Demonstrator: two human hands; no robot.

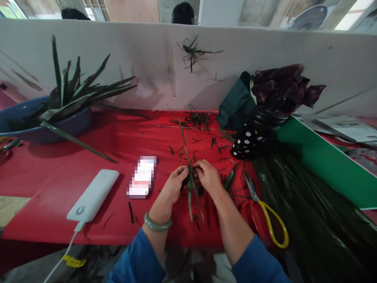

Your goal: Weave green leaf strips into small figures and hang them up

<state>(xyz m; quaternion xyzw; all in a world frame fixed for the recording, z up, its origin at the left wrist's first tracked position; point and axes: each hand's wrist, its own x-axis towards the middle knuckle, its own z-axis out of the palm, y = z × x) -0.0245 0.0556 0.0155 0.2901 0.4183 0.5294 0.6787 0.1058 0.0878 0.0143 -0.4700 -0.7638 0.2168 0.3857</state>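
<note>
Between my two hands hangs a piece woven from green leaf strips (191, 184), with a long thin strip pointing up and several loose ends pointing down. My left hand (176, 181) pinches it from the left, thumb and fingertips together. My right hand (207, 176) is closed at its right side, fingertips pressed together at a strip. The exact hold of the right fingertips is too small to make out. Just right of my right hand lies a green leaf piece (230, 177), and beyond it yellow-handled scissors (269, 214) with the blades pointing away.
A blue basin (67, 127) of long leaves stands at left. A white power bank (93, 195) with a cable and a lit phone (142, 177) lie nearer. Leaf scraps (200, 120) litter the red cloth (126, 133). Dark bundled leaves (309, 212) and a green board (326, 165) fill the right.
</note>
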